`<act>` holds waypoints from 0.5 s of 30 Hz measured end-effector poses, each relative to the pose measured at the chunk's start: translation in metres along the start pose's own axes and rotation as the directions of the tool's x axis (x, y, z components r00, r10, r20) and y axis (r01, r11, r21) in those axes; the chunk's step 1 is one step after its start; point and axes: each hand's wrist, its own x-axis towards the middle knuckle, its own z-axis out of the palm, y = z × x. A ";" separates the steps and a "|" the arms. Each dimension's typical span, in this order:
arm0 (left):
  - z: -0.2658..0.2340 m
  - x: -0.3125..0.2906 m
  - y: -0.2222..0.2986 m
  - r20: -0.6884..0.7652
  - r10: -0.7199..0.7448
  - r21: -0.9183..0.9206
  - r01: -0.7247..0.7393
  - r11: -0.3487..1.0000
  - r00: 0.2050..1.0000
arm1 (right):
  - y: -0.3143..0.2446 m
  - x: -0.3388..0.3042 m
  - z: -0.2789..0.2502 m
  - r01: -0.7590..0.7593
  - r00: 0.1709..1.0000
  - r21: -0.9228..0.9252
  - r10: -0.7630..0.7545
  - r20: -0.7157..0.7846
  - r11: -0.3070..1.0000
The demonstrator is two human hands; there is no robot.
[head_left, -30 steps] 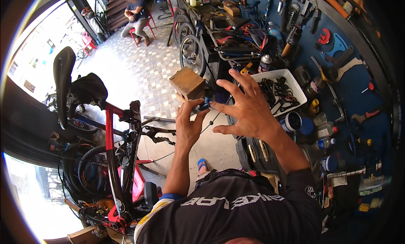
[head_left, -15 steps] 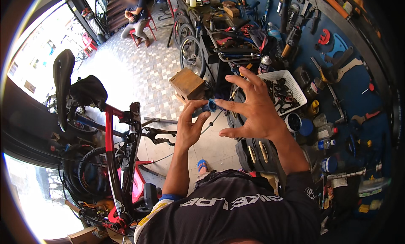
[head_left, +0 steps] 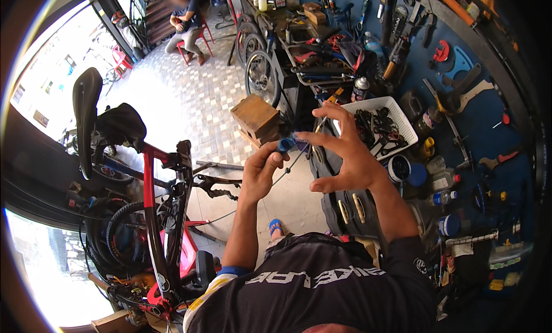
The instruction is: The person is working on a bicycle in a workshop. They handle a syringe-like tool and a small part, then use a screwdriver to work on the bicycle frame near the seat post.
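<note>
My left hand point(head_left: 260, 173) pinches a small blue hollow cylinder point(head_left: 285, 144) between thumb and fingers, its round opening turned up and to the right. What kind of part it is, I cannot make out. To its right is my right hand point(head_left: 352, 154), fingers spread and thumb apart, holding nothing. The index fingertip points at the blue cylinder with a slight gap, and something bluish shows at that tip. Beneath the hands runs a thin dark cable point(head_left: 287, 170).
A red and black bicycle frame point(head_left: 150, 183) with a black saddle point(head_left: 87, 114) stands at left. Ahead lies a wooden block point(head_left: 255, 115). On the right are a white basket point(head_left: 409, 121) of parts and a wall of tools. Farther off, a person point(head_left: 187, 25) sits on a red chair.
My right hand has drawn a little to the right, its index finger coming away from the blue cylinder. The left hand has tilted the cylinder slightly.
</note>
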 end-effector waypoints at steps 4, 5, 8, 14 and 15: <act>0.003 0.000 -0.002 0.062 0.026 -0.112 -0.019 0.994 0.998 | 0.009 -0.009 0.016 -0.011 1.000 0.225 0.006 0.025 0.974; 0.004 0.000 -0.002 0.074 0.029 -0.137 -0.018 0.990 0.997 | 0.010 -0.011 0.021 -0.013 1.000 0.256 0.007 0.025 0.967; 0.006 0.002 0.001 0.091 0.035 -0.151 -0.021 0.988 0.995 | 0.014 -0.013 0.030 -0.016 0.999 0.310 0.004 0.038 0.951; 0.009 0.001 0.012 0.076 0.034 -0.117 -0.025 0.993 0.997 | 0.016 -0.017 0.033 -0.030 0.998 0.235 0.016 0.065 0.972; 0.008 0.001 0.012 0.077 0.033 -0.089 -0.026 0.996 0.996 | 0.016 -0.017 0.030 -0.023 0.998 0.196 0.012 0.060 0.980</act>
